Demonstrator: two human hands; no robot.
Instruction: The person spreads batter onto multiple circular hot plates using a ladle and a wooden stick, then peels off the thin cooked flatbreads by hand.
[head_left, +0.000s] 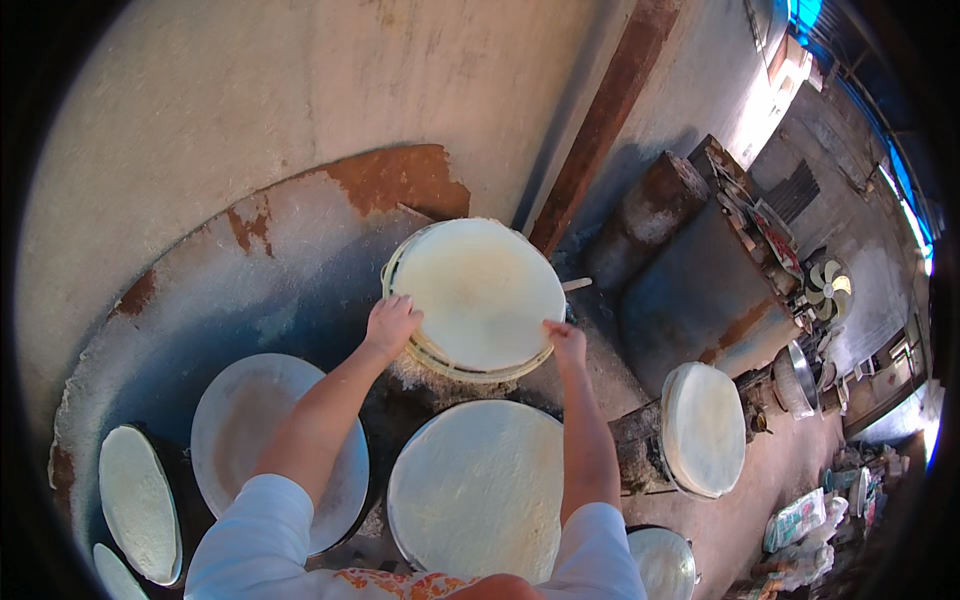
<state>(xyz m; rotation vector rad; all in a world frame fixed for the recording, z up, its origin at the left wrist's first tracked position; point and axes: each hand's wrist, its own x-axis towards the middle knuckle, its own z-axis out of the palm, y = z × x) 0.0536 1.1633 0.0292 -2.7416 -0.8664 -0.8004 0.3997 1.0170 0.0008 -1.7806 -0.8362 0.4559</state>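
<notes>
My left hand (392, 322) grips the left front edge of a round, pale cream disc (475, 285) with a banded rim, and my right hand (563, 340) pinches its right front edge. What lies under this disc is mostly hidden. Below it sits a large round griddle coated with a pale, mottled layer (465, 490). A grey round plate with a brownish middle (250, 430) lies under my left forearm, and another cream-topped round (700, 425) stands to my right.
More pale rounds (138, 505) stand at lower left. A rusty curved metal sheet (250, 230) lines the wall behind. Dark rusty drums (645, 215), a fan (828, 290) and a metal basin (795, 380) are at right, with plastic bags (795, 520) on the floor below them.
</notes>
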